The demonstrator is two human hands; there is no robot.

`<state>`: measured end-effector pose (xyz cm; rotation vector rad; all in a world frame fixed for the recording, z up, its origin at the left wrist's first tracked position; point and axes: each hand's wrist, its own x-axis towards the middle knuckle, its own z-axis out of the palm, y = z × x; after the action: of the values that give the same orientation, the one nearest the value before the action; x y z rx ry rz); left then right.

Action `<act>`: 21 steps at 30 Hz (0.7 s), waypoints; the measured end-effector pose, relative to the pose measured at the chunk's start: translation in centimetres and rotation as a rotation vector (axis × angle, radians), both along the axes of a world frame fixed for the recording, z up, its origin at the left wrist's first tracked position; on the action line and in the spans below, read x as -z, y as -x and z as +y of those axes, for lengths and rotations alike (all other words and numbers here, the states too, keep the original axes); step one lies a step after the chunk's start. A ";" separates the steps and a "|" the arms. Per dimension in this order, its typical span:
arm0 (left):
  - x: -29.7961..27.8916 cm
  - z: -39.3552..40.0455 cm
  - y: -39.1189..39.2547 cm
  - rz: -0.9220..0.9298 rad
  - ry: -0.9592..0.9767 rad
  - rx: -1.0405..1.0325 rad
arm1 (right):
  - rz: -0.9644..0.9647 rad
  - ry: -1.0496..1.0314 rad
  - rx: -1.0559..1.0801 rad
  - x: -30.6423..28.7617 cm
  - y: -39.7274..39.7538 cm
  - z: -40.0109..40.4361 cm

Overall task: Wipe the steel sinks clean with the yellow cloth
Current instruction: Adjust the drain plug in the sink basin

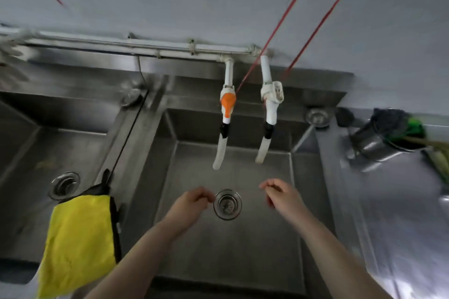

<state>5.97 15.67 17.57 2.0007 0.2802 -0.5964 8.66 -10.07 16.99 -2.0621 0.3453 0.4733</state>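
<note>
Hovering above the right-hand steel sink [243,245], both hands are empty: the left hand [192,204] and the right hand [279,193] are held over the basin on either side of the drain strainer [227,204], fingers loosely curled with the tips drawn in toward the thumbs, nothing pinched between them. The yellow cloth [80,243] is not yet taken up; it is draped over the divider between the two basins, hanging down into the left-hand steel sink [31,153], just beside the left forearm.

The step in hand is judged to be the fetching of the cloth. It is best taken by the left hand, which is nearer, gripped at the upper edge by its dark trim so that the whole piece is lifted free without dragging. Once bunched into a flat pad, it should be pressed with the palm and drawn along the walls and into the corners, the floor around the strainer being left until last.

The basins are of brushed steel, dull and streaked, with a second strainer [64,185] set in the left one. Two white taps are hung over the right basin, one with an orange handle [228,103], one with a white handle [273,94]. A steel drainboard [401,213] is joined at the right, on which a tipped steel pot [379,143] is seen. A pale wall [218,2] is crossed by red cords.
</note>
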 end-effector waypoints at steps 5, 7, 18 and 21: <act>0.6 -6.3 -2.9 -0.034 0.028 0.006 | -0.059 0.055 0.115 0.2 -5.1 -7.4; 1.1 -7.9 -3.7 -0.052 0.007 0.000 | -0.060 0.070 0.138 0.5 -7.3 -9.6; 4.4 -12.2 -6.4 0.027 -0.006 -0.034 | -0.247 0.405 0.104 0.5 -19.6 -17.2; 4.9 -12.2 -6.2 0.058 0.015 -0.021 | -0.296 0.533 0.044 1.4 -22.2 -17.8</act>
<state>12.18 3.44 12.68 1.9656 0.3305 -0.6418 30.84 -27.87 15.58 -2.5910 0.3640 0.0396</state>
